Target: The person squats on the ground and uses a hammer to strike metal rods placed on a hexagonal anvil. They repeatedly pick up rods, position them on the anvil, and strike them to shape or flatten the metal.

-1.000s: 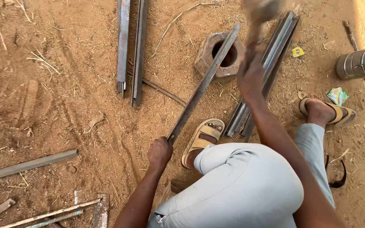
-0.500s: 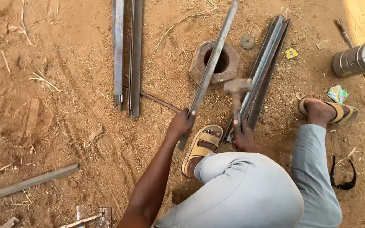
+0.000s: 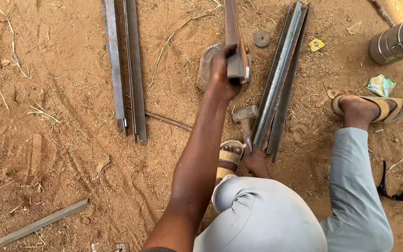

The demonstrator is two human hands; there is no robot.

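My left arm reaches straight forward from the bottom of the view, elbow nearly locked, forearm bare. Its grip [image 3: 225,74] sits well ahead of my knees, fingers wrapped tight around the end of a flat steel bar [image 3: 235,42], knuckles up and thumb hidden underneath. My right arm stays low and tucked between my bent legs; only the right grip [image 3: 256,163] shows above the knee, fist closed on the handle of a hammer [image 3: 245,119], held close in front of my sandalled foot
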